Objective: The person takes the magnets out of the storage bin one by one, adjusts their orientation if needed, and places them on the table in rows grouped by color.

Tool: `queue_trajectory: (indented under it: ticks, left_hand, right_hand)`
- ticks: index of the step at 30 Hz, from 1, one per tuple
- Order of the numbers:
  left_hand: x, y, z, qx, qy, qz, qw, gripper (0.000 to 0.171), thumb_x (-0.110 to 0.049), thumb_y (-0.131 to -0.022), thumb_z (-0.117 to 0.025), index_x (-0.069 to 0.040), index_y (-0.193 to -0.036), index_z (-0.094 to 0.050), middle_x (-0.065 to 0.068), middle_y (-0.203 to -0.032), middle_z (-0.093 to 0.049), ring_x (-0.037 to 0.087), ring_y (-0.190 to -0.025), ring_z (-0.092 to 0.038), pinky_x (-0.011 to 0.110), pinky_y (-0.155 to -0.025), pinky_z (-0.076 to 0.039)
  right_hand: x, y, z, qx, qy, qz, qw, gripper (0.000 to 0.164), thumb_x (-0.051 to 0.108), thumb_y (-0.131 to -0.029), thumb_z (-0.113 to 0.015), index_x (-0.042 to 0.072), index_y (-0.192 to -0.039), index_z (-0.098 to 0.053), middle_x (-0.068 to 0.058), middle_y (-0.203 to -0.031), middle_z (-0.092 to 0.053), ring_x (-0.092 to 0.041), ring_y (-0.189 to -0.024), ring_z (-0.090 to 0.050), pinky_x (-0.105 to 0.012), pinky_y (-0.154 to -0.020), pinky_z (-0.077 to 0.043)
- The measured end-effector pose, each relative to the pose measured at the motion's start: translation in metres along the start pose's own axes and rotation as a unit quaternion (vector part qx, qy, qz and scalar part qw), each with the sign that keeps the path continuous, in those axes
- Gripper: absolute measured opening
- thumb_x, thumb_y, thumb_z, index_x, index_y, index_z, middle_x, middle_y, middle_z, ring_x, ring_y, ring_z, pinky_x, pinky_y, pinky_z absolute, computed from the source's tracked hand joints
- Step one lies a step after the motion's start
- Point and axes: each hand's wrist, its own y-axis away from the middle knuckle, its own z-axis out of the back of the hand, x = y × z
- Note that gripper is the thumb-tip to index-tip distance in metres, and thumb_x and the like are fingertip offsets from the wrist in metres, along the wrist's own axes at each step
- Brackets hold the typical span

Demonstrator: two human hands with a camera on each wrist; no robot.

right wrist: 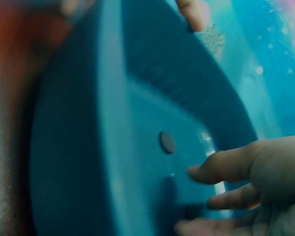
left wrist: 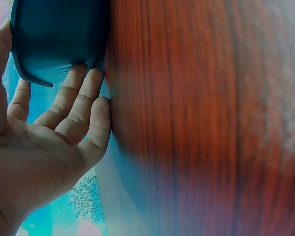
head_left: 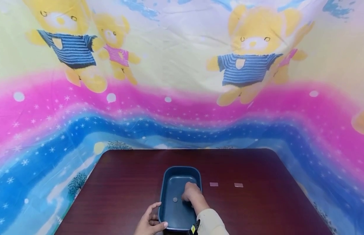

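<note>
A dark blue rectangular plastic box (head_left: 177, 227) stands on the table. My left hand (head_left: 149, 222) holds its near left corner, with the thumb at the front rim and the other fingers (left wrist: 73, 108) against the outer wall. Down inside, toward the right wall, is my right hand (head_left: 192, 193). Its thumb and fingers (right wrist: 231, 164) point at the floor of the box and stand apart from one another. A small round grey disc (right wrist: 167, 142) lies on that floor, beside this hand. Close to the right fingertips is a blurred dark spot (right wrist: 191, 211), whose kind I cannot tell.
Two small flat pinkish rectangles (head_left: 213, 184) lie apart on the dark red wood table (head_left: 126, 182), to the right of the box. Behind and around the table hangs a printed cloth (head_left: 182, 114) with bears on it.
</note>
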Motion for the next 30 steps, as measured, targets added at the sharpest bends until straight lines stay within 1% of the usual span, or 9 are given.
queue_trajectory:
  ticks: [4,8,10,12,15,19,22,27,30]
  left_hand:
    - [0.000,-0.001,0.001,-0.001,-0.004,-0.004,1.0000,0.081,-0.016,-0.078,-0.076,0.000,-0.140,-0.027,0.014,-0.089,-0.064,0.030,-0.076,-0.065,0.042,-0.067,-0.052]
    - [-0.001,0.000,0.001,-0.006,-0.008,-0.005,0.9999,0.080,-0.017,-0.079,-0.076,0.000,-0.141,-0.027,0.014,-0.088,-0.063,0.031,-0.076,-0.064,0.041,-0.067,-0.052]
    - [-0.002,0.000,0.002,-0.010,-0.012,-0.007,0.9999,0.079,-0.016,-0.079,-0.075,0.000,-0.141,-0.028,0.013,-0.088,-0.063,0.032,-0.076,-0.063,0.042,-0.066,-0.052]
    - [-0.003,0.001,0.002,-0.012,-0.018,-0.006,0.9998,0.078,-0.015,-0.080,-0.075,0.000,-0.141,-0.028,0.013,-0.088,-0.063,0.032,-0.076,-0.063,0.042,-0.067,-0.051]
    - [-0.002,0.001,0.002,-0.011,-0.017,-0.004,0.9998,0.078,-0.014,-0.080,-0.075,0.000,-0.141,-0.028,0.013,-0.087,-0.063,0.033,-0.076,-0.063,0.042,-0.067,-0.051]
    - [0.000,0.002,0.001,-0.004,-0.001,0.012,0.9999,0.077,-0.013,-0.081,-0.073,0.001,-0.141,-0.026,0.015,-0.086,-0.063,0.033,-0.077,-0.063,0.044,-0.066,-0.052]
    - [0.000,0.002,0.000,0.000,0.004,0.017,0.9998,0.076,-0.013,-0.083,-0.071,0.002,-0.142,-0.025,0.015,-0.087,-0.063,0.034,-0.079,-0.063,0.045,-0.067,-0.052]
    - [0.000,0.001,0.000,0.000,0.005,0.015,0.9999,0.076,-0.012,-0.083,-0.071,0.002,-0.142,-0.025,0.016,-0.088,-0.063,0.033,-0.079,-0.064,0.045,-0.067,-0.052]
    - [0.000,0.000,0.000,-0.002,0.010,0.016,0.9998,0.076,-0.011,-0.083,-0.071,0.002,-0.141,-0.025,0.017,-0.088,-0.063,0.033,-0.078,-0.064,0.045,-0.066,-0.052]
  right_hand:
    - [-0.005,-0.011,-0.009,-0.030,-0.034,-0.005,0.999,0.020,-0.001,-0.071,-0.074,-0.004,-0.078,-0.056,-0.016,-0.070,-0.051,-0.026,-0.048,-0.052,-0.036,-0.041,-0.045]
    - [-0.009,-0.023,-0.015,-0.083,-0.057,0.039,0.994,0.023,-0.003,-0.064,-0.076,-0.002,-0.078,-0.058,-0.011,-0.072,-0.054,-0.024,-0.063,-0.055,-0.036,-0.054,-0.048]
    - [-0.010,-0.029,-0.016,-0.098,-0.078,0.063,0.990,0.029,-0.003,-0.060,-0.077,-0.002,-0.085,-0.061,-0.010,-0.080,-0.058,-0.025,-0.074,-0.054,-0.037,-0.063,-0.048]
    - [-0.011,-0.034,-0.019,-0.097,-0.100,0.071,0.988,0.036,-0.002,-0.059,-0.078,-0.001,-0.091,-0.063,-0.010,-0.087,-0.059,-0.026,-0.080,-0.054,-0.038,-0.068,-0.048]
    - [-0.016,-0.040,-0.023,-0.085,-0.128,0.074,0.985,0.039,-0.004,-0.059,-0.078,0.000,-0.095,-0.064,-0.008,-0.085,-0.059,-0.023,-0.078,-0.053,-0.037,-0.066,-0.048]
    - [-0.024,-0.040,-0.027,-0.076,-0.117,0.098,0.985,0.034,-0.005,-0.063,-0.078,0.000,-0.094,-0.066,-0.009,-0.085,-0.060,-0.024,-0.081,-0.054,-0.037,-0.067,-0.048]
    - [-0.027,-0.039,-0.027,-0.086,-0.101,0.106,0.985,0.028,-0.001,-0.066,-0.079,-0.001,-0.091,-0.067,-0.012,-0.089,-0.060,-0.028,-0.086,-0.055,-0.038,-0.070,-0.049]
    - [-0.028,-0.043,-0.031,-0.115,-0.103,0.083,0.984,0.024,0.007,-0.067,-0.083,0.004,-0.085,-0.067,-0.008,-0.086,-0.059,-0.025,-0.080,-0.057,-0.037,-0.067,-0.049]
    - [-0.028,-0.046,-0.033,-0.127,-0.100,0.082,0.983,0.025,0.012,-0.067,-0.084,0.005,-0.085,-0.067,-0.008,-0.087,-0.059,-0.025,-0.082,-0.056,-0.038,-0.069,-0.048]
